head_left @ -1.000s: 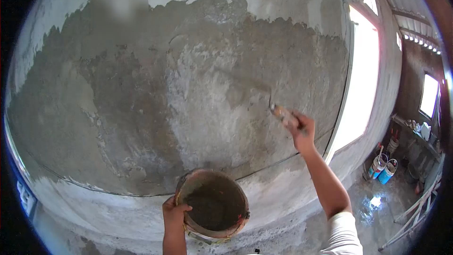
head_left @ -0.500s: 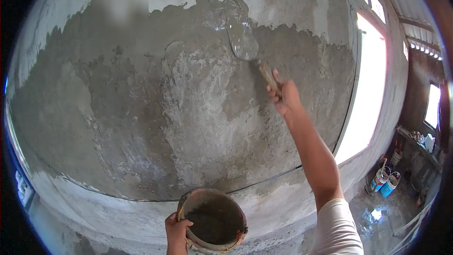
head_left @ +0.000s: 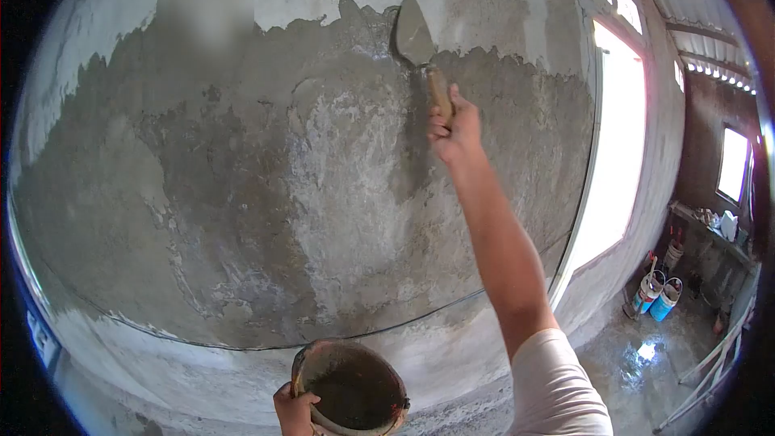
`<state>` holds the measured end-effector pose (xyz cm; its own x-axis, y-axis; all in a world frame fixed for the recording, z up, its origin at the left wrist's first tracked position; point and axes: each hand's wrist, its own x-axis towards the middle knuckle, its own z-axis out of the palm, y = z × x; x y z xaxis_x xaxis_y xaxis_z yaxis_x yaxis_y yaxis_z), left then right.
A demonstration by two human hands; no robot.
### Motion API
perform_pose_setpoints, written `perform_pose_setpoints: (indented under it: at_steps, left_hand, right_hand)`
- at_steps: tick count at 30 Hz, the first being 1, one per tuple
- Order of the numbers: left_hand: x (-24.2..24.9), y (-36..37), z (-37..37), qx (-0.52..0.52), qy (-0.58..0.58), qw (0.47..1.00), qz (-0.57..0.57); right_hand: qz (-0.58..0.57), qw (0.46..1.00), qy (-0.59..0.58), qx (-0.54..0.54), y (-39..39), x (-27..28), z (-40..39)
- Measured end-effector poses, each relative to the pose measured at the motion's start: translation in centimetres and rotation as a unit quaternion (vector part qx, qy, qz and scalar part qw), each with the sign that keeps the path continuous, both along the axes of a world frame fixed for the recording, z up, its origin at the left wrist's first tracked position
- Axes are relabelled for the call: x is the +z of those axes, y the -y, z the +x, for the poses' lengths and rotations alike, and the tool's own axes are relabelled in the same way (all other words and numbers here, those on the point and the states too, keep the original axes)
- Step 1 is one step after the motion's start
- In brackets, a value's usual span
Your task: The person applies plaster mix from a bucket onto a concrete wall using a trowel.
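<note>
My right hand (head_left: 454, 127) is wrapped round the wooden handle of a trowel (head_left: 414, 32), arm stretched up to the wall. The trowel's blade points upward and lies close over the top edge of the wet grey mortar (head_left: 323, 56) on the wall (head_left: 347, 178). Low in the view, my left hand (head_left: 294, 410) grips the rim of a round bucket (head_left: 395, 379), thumb hooked over the inside. Dark wet mortar (head_left: 351, 394) shows in the bucket, which tilts a little toward me.
A thin black cable (head_left: 404, 324) runs across the lower wall. On the right is a bright window opening (head_left: 617, 137). Paint buckets (head_left: 664, 299) stand on the wet floor (head_left: 622, 355) beneath a cluttered shelf (head_left: 718, 234). White pipes (head_left: 706, 383) lean at the lower right.
The trowel has swung up and left, its blade now pointing up rather than slanting down to the right. My right hand rose with it; the bucket sits slightly lower and further left.
</note>
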<state>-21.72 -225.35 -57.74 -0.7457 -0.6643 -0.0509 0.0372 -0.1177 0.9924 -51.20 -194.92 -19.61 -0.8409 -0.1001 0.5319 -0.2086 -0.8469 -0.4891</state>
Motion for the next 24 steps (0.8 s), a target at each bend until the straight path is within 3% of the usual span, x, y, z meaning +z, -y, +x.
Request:
perform_pose_setpoints:
  at_steps: [3,5,11,14,17,19,22,24]
  left_hand:
    - [-1.8,2.3,1.6,-0.021,-0.055,0.998,-0.015]
    - [-0.2,2.2,2.5,-0.021,-0.041,0.999,0.018]
    - [-2.3,4.6,4.0,0.0,-0.01,0.997,-0.074]
    - [-1.1,4.0,4.6,0.029,-0.011,0.999,-0.036]
    - [-1.4,4.6,4.7,0.021,-0.032,0.999,-0.029]
    - [-0.8,4.9,4.8,-0.002,0.066,0.997,-0.037]
    - [-2.1,4.3,4.2,0.021,0.02,0.999,-0.026]
    - [-2.3,3.7,3.8,0.031,0.034,0.998,-0.03]
  right_hand:
    - [-0.016,1.0,0.017,0.012,3.6,-0.4,-0.3]
    - [-0.008,1.0,0.024,0.019,5.6,-1.7,0.4]
    - [0.131,0.989,0.068,0.013,6.6,-6.4,4.3]
    - [0.124,0.991,0.025,-0.043,5.0,-4.7,4.4]
    - [0.04,0.993,0.012,-0.115,3.8,-0.3,3.7]
    - [0.02,0.989,-0.008,-0.149,3.3,0.8,1.6]
    - [0.055,0.972,0.048,-0.225,2.5,-1.7,0.3]
    - [0.046,0.976,0.07,-0.199,1.8,-5.8,-0.3]
